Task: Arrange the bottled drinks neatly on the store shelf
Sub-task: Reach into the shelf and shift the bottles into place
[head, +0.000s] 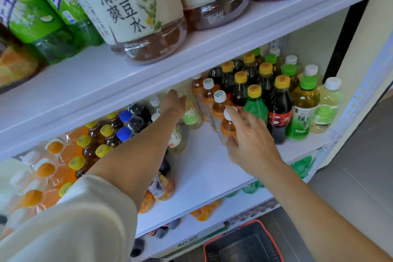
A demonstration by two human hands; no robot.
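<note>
Right hand (253, 140) was seen closed loosely about an amber tea bottle (228, 128), with the thumb on its near side, the forefinger laid up by the white cap and the other fingers spread and free. Left hand (173, 102), reached deeper toward the back edge of the shelf (202, 168), was curled over the cap of a pale yellow-green bottle (191, 116). The amber tea bottle was stood at the head of a short file of like bottles, about midway along the shelf and back from its front edge, just beside a green bottle with a yellow cap (256, 108). It was judged small, full and therefore stiff under the fingers, and light enough for one hand, though the smooth plastic and glossy label might be slippery. A hold round the shoulder or waist, below the cap, was thought surest, since a pinch at the cap could let it swing into the crowded cola bottles (279, 112). Clear walls, brownish-orange liquid, an orange label band and a white screw cap were shown.
</note>
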